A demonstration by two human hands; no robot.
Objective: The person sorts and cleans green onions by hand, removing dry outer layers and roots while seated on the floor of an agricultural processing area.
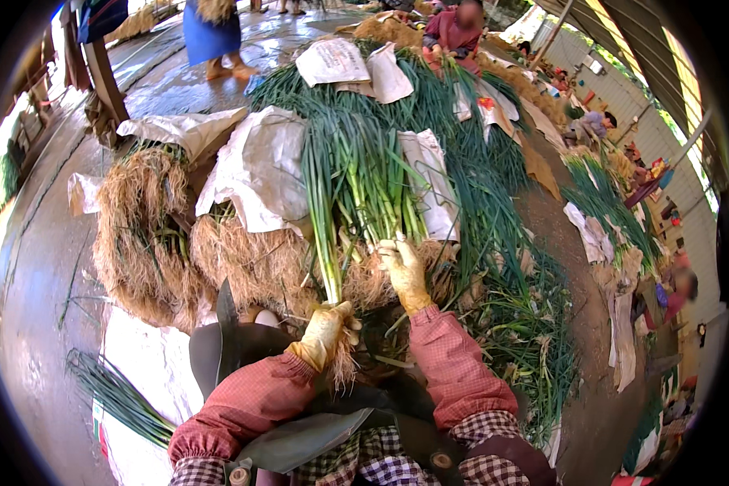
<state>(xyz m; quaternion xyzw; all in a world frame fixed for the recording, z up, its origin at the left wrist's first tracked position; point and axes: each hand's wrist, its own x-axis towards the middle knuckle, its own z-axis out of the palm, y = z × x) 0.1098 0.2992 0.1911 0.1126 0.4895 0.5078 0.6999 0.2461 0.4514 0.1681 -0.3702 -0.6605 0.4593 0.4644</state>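
Note:
My left hand (324, 334), in a pale yellow glove, is closed around a few green onions (325, 263) just above their roots. Their brown roots hang below the fist and their green leaves point away from me. Further forward and to the right, my gloved right hand (405, 271) has its fingers bent at the white lower ends of other green onions (368, 182) on the pile. Those fingertips appear to pinch a stalk, though the stalks partly blend with the glove. Brown root masses (255, 257) line the near side of the pile.
White sacks (259, 158) cover parts of the pile. Loose leaves and trimmings (522, 340) lie to my right. At lower left, more green onions (125, 395) rest on a white sheet (146, 356). A person (455, 36) sits beyond the pile; others work at far right.

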